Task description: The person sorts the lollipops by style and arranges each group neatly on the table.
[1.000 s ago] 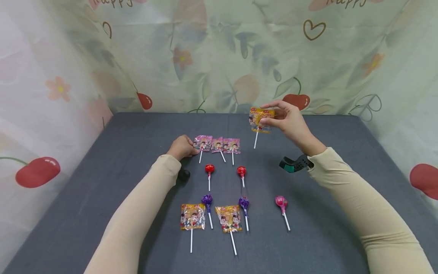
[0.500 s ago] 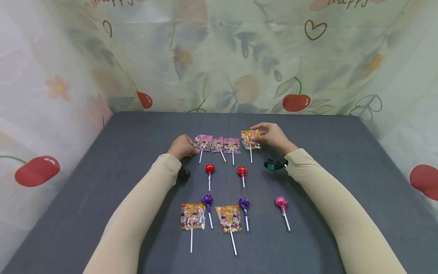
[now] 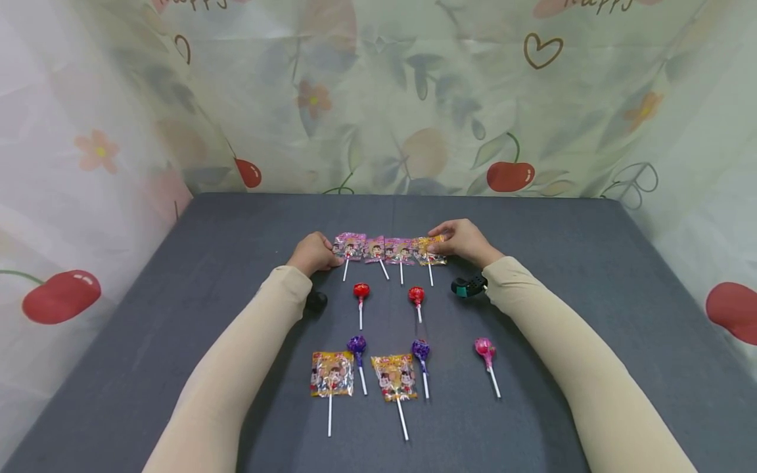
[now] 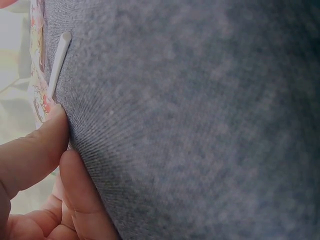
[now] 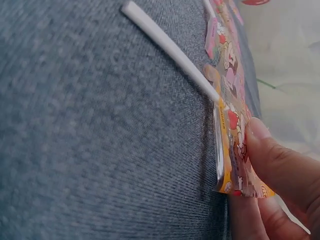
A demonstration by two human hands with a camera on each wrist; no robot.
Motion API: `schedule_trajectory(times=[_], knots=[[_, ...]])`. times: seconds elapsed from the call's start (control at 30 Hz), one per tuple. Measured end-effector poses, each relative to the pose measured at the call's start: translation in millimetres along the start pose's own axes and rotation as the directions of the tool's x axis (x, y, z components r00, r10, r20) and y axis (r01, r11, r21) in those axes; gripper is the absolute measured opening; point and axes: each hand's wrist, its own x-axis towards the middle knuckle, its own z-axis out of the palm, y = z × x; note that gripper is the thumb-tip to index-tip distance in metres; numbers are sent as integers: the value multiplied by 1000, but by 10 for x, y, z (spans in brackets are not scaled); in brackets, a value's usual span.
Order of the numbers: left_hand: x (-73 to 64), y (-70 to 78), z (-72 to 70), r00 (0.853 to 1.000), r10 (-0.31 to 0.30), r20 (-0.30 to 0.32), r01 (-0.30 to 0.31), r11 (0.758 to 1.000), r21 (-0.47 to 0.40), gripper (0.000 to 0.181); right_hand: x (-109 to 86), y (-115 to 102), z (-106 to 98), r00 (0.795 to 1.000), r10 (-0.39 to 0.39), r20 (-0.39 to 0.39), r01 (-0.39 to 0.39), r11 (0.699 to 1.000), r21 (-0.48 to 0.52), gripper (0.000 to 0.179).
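Far up the table, a row of flat-wrapped lollipops lies side by side. At its left end, my left hand (image 3: 315, 254) pinches the edge of a pink-wrapped lollipop (image 3: 350, 246); the left wrist view has thumb and forefinger at the wrapper's corner. Two more pink-wrapped lollipops, one narrow (image 3: 374, 249) and one wider (image 3: 399, 250), follow to the right. My right hand (image 3: 464, 242) pinches a yellow-wrapped lollipop (image 3: 423, 248) at the row's right end. Its thumb (image 5: 272, 155) covers part of the yellow wrapper, and its white stick (image 5: 170, 50) points toward me.
Nearer me lie two red ball lollipops (image 3: 361, 290) (image 3: 416, 295), two purple ones (image 3: 357, 344) (image 3: 420, 349) and a pink one (image 3: 485, 347). Two yellow-wrapped flat lollipops (image 3: 332, 374) (image 3: 394, 376) are at the front. A patterned curtain (image 3: 378, 92) borders the dark table (image 3: 236, 230).
My right hand has brought the yellow-wrapped lollipop down and left, from above the table to the right end of the row. My left hand has stayed at the left end.
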Motion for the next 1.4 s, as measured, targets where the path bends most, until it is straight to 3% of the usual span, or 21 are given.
schedule_trajectory(times=[0.47, 0.73, 1.4], knots=[[19, -5, 20, 1000, -12, -6, 12, 1000, -15, 32, 52, -14, 24, 998, 6, -58, -16, 984, -175, 35], [17, 1, 20, 1000, -8, -1, 8, 1000, -11, 32, 64, -17, 9, 998, 42, -43, -49, 984, -169, 36], [54, -19, 35, 1000, -27, -9, 27, 999, -18, 33, 56, -41, -4, 998, 51, -34, -56, 986, -158, 37]])
